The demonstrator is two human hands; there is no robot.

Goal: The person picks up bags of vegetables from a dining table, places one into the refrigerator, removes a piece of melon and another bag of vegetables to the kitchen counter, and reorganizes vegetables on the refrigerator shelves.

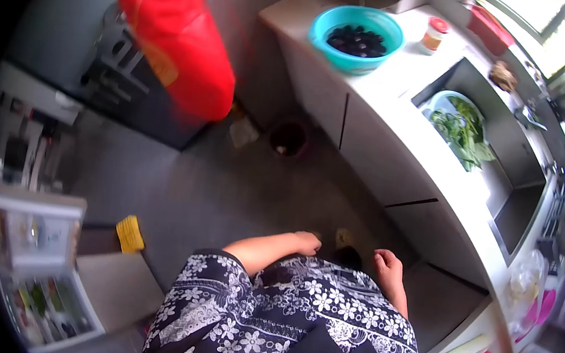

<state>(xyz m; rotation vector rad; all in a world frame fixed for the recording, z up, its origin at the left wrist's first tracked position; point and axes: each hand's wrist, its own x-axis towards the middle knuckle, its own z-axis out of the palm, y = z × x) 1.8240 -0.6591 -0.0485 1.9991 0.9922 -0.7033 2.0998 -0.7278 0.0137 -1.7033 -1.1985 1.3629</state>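
In front of my patterned black-and-white clothing, my left hand [306, 243] hangs low over the dark floor [239, 192]. Its fingers are curled in, and I see nothing held in them. My right hand [389, 264] hangs on the other side, fingers loosely closed, with no object visible in it. Nearest to that hand is the front of the white counter [406, 131], which it does not visibly touch. On the counter's far end stands a turquoise basin [322, 40] with dark round fruit [358, 42] in it. Leafy greens [463, 131] lie in a light-blue bowl inside the sink [515, 182].
A red bag [187, 33] hangs at upper left, before a dark panel. A round bin [288, 139] stands on the floor by the cabinets. At lower left is an open refrigerator [36, 201] with a yellow item [129, 234] beside it. A red-lidded jar [434, 35] stands near the basin.
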